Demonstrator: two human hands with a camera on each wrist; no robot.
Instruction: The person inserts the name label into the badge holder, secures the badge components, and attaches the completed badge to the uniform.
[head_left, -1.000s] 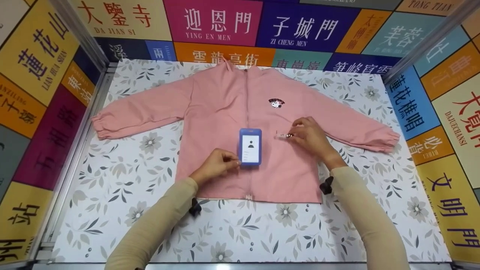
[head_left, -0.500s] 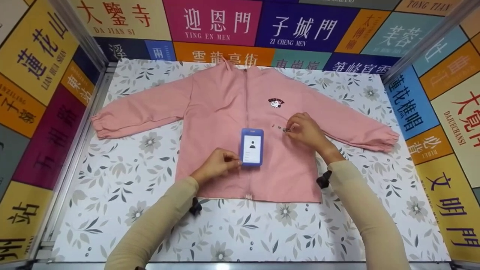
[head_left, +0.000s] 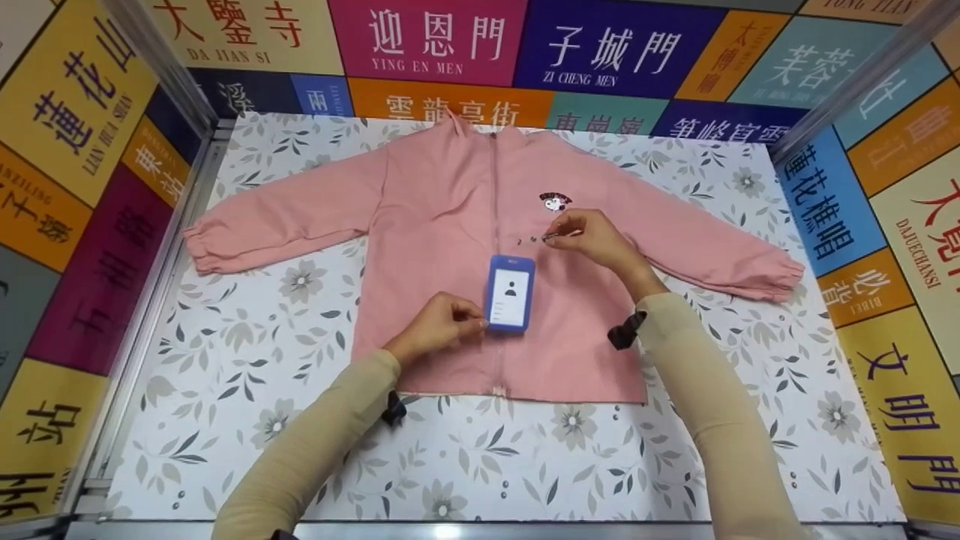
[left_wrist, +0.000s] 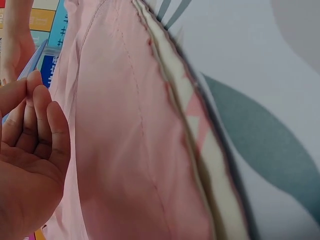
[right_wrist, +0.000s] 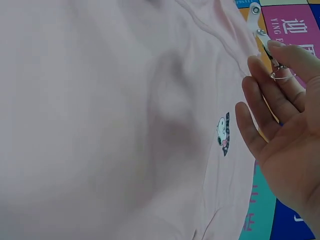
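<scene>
A pink zip-up jacket (head_left: 427,262) lies spread flat, with a small cartoon dog patch (head_left: 555,202) on its chest. My left hand (head_left: 444,324) pinches the lower left corner of a blue badge holder (head_left: 492,296), whose white card carries a person icon; the holder is raised over the jacket's zip. Edge-on, the same holder shows as a thin blue strip in the left wrist view. Up and to the right, my right hand (head_left: 592,236) pinches a badge strap clip (right_wrist: 263,38). Its clear strap with metal snaps points left, above the holder's top slot, apart from it.
Beneath the jacket is a white table (head_left: 300,450) with a grey floral print. Colourful sign-printed walls (head_left: 420,45) and metal rails enclose the back and sides. Both jacket sleeves reach outward, and a dark band-mounted object (head_left: 625,330) sits at my right wrist.
My right hand has moved left and up with the strap clip, toward the jacket's zip. The badge holder in my left hand has shifted slightly right.
</scene>
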